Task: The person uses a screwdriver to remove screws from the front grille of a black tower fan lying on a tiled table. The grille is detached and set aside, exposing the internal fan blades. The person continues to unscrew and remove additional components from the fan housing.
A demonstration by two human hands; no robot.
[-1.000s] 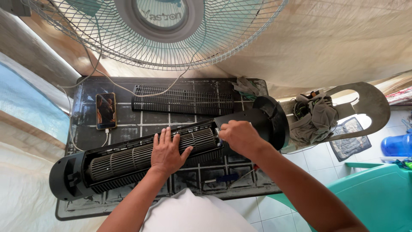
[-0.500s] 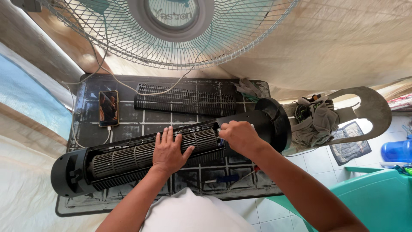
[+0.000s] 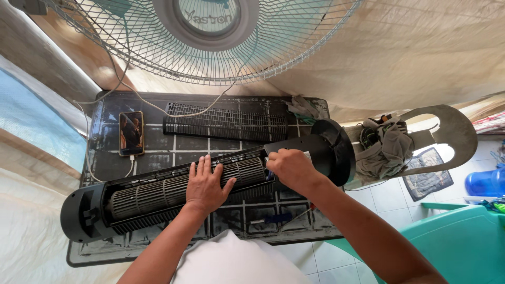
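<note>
A black tower fan [image 3: 84, 213] lies on its side across a black plastic table [image 3: 158, 147], its front cover off. The long grey cylindrical blower wheel [image 3: 147, 192] is exposed inside. My left hand [image 3: 206, 185] rests flat on the blower wheel, fingers spread. My right hand [image 3: 289, 167] is closed at the wheel's right end, next to the fan's round base [image 3: 336, 150]; a small blue-tipped tool seems to sit in it, mostly hidden by the fingers.
The removed black grille [image 3: 223, 122] lies at the table's back. A phone [image 3: 131, 133] on a white cable is at the left. A standing fan [image 3: 205, 37] looms above. A screwdriver [image 3: 286, 215] lies near the front edge. A chair with rags [image 3: 386, 144] and teal furniture [image 3: 463, 242] stand right.
Both hands stay in place on the tower fan. Only the view has shifted slightly.
</note>
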